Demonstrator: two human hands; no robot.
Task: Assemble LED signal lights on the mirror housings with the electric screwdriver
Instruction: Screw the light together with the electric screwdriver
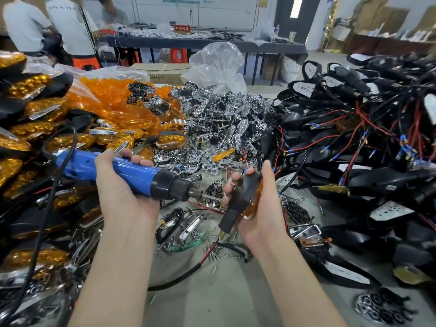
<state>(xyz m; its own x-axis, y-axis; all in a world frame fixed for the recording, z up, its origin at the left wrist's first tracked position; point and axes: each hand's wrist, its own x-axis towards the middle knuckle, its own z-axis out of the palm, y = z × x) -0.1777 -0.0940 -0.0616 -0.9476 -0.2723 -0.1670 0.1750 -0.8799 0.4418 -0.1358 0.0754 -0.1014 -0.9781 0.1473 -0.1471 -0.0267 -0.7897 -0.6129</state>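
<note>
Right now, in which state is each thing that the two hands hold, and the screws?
Mirror housing: held by right hand, amber lens against it.
Electric screwdriver: gripped by left hand, bit pointing toward the housing.
Screws: loose, scattered on the table.

Left grip (122, 185) wrapped round electric screwdriver (135, 172), right grip (262, 204) clasping mirror housing (245, 193), bare forearms reaching forward
</note>
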